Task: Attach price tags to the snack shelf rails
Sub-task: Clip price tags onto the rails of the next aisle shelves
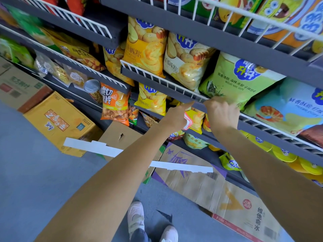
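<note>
Hands at dark grey shelf rail (157, 81) | left hand (176, 116) points forefinger onto rail, other fingers curled around red-and-white paper price tags (187, 121) | right hand (221, 112) curled over rail edge below green chip bag (241, 81); whether it holds anything, cannot tell

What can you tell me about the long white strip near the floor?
The white strip is long, thin and flat, and looks like paper or card. It runs slanted from upper left to lower right, with small stepped notches along its edge. It lies in front of the cardboard boxes, and the left forearm hides its middle. Whether it rests on the boxes or is held up cannot be told.
</note>
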